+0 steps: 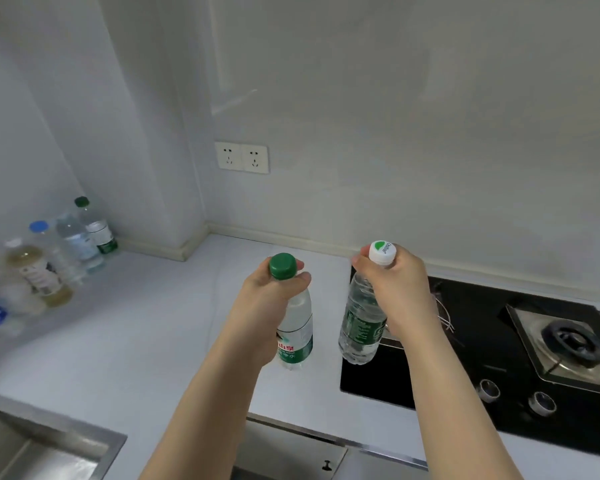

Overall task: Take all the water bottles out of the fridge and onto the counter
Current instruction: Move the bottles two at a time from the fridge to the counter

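Observation:
My left hand (267, 299) grips the neck of a clear water bottle (297, 334) with a green cap and a red-and-green label, held upright over the white counter (146, 327). My right hand (395, 289) grips the neck of a second clear bottle (361, 327) with a white cap and a dark green label, held at the left edge of the black stove. I cannot tell whether either bottle's base touches the surface. Several more bottles (66, 251) stand in a row along the counter's far left, by the wall.
A black gas stove (482, 358) with a burner and two knobs fills the right side. A steel sink (32, 448) lies at the bottom left. A double wall socket (241, 157) is on the back wall. The fridge is out of view.

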